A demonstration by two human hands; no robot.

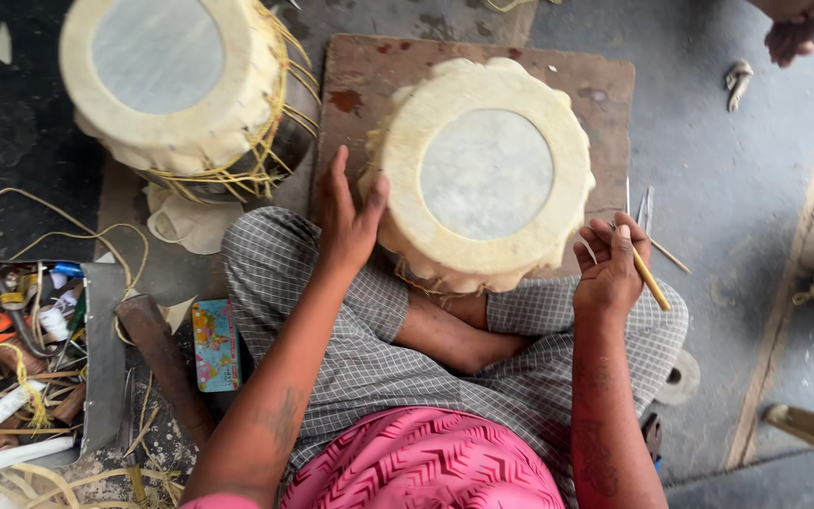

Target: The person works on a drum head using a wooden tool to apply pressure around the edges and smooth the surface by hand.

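Drum (485,174) sits on the wooden board (605,85) against my crossed legs. Left hand (349,219) lies open, bracing its side; right hand (611,269) is pinched around a thin stick (650,279). Best to keep that brace firm and work the rim gently.

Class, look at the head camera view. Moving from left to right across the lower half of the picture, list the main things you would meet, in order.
Tool tray → colourful card → left hand → drum → right hand holding a yellow stick.
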